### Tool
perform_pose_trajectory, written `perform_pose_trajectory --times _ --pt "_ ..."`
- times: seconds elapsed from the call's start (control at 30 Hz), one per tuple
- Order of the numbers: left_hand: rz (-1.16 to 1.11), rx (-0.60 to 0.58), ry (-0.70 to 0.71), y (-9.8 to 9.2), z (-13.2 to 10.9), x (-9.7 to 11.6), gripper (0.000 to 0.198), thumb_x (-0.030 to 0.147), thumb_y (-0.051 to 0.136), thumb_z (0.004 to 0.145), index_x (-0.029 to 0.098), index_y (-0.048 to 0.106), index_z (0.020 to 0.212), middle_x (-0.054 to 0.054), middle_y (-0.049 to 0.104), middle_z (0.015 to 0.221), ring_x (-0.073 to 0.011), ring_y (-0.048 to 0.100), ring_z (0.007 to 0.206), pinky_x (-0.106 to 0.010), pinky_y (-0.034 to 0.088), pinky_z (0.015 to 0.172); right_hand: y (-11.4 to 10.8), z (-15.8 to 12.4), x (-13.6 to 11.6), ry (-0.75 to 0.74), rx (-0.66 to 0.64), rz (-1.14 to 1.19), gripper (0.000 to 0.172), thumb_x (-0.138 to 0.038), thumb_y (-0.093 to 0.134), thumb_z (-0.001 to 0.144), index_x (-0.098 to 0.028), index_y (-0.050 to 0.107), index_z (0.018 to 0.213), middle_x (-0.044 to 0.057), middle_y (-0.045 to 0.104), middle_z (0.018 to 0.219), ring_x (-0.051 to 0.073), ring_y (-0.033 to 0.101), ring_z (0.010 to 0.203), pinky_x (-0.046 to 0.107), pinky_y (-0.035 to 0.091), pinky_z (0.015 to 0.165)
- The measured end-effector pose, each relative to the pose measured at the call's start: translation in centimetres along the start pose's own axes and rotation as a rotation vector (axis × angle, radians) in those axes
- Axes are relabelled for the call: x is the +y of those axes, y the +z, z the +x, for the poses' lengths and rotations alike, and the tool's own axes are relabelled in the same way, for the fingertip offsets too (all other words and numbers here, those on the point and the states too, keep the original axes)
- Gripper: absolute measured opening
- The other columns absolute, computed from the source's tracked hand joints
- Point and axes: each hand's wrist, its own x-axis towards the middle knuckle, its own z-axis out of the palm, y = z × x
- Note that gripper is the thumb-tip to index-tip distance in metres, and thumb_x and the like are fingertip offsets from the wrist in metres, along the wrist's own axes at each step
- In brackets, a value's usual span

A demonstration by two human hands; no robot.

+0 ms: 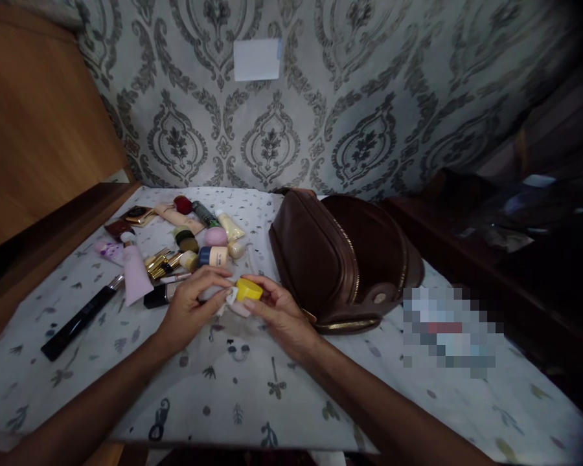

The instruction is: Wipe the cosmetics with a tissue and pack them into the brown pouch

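My right hand (276, 307) grips a small, round yellow container (248, 290) between thumb and fingers; whether it is a jar or only a lid I cannot tell. Pinched in my left hand (194, 301) is a crumpled white tissue (232, 296), which touches the yellow container's left side. Both hands meet just above the cloth. A pale rounded item shows below the fingers, partly hidden. Right behind the hands lies a jar with a dark blue lid (212, 256). The open brown leather bag (315, 259) is beside my right hand.
Makeup items spread at left: a pink tube (136, 275), a long black tube (82, 320), a pink sponge (216, 236), a cream tube (230, 225) and several brushes. A blurred-out packet (449, 330) lies right. A patterned wall (272, 129) stands behind, a wooden panel (43, 97) at left.
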Motion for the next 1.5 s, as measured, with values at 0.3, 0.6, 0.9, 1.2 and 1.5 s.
perform_pose_trajectory --times 0.3,0.6,0.9,1.2,1.5 --pt "-0.175 -0.053 -0.185 -0.31 0.41 -0.28 0.014 0.031 0.06 0.087 0.02 0.069 0.088 -0.005 0.072 0.093 -0.0194 0.066 0.089 -0.03 0.05 0.082 0.13 -0.14 -0.19 0.018 -0.068 0.013 0.042 -0.028 0.088 0.06 -0.025 0.071 0.099 0.0 0.071 0.096 0.014 0.064 0.085 0.028 0.05 0.08" --pt "-0.266 -0.07 -0.383 -0.32 0.69 -0.49 0.022 0.039 0.062 0.084 0.019 0.069 0.086 -0.001 0.068 0.085 -0.0153 0.059 0.075 -0.023 0.044 0.067 0.33 -0.29 -0.25 0.056 -0.092 0.069 0.039 -0.028 0.088 0.062 -0.023 0.067 0.094 -0.002 0.066 0.095 0.013 0.063 0.081 0.025 0.055 0.07" --pt "-0.268 -0.064 -0.377 -0.36 0.87 -0.3 0.022 0.039 0.062 0.081 0.018 0.069 0.084 -0.002 0.068 0.083 -0.0172 0.06 0.077 -0.025 0.045 0.07 0.32 -0.28 -0.32 0.05 -0.118 0.059 0.047 -0.031 0.088 0.062 -0.027 0.072 0.106 0.0 0.07 0.097 0.014 0.063 0.086 0.027 0.052 0.077" --pt "-0.392 -0.017 -0.481 0.04 0.72 -0.51 0.023 0.04 0.067 0.077 0.018 0.067 0.083 0.001 0.064 0.078 -0.0128 0.053 0.066 -0.021 0.042 0.057 0.19 -0.23 -0.23 0.025 -0.099 0.063 0.044 -0.029 0.088 0.062 -0.026 0.069 0.101 -0.003 0.065 0.09 0.006 0.053 0.062 0.018 0.043 0.054" --pt "-0.547 0.003 -0.617 0.48 0.49 -0.44 0.033 0.043 0.076 0.067 0.017 0.066 0.084 0.002 0.062 0.076 -0.0103 0.052 0.061 -0.02 0.042 0.056 0.45 -0.11 -0.48 0.01 -0.045 0.148 0.043 -0.028 0.089 0.063 -0.024 0.058 0.091 -0.003 0.069 0.095 0.012 0.068 0.086 0.025 0.056 0.081"
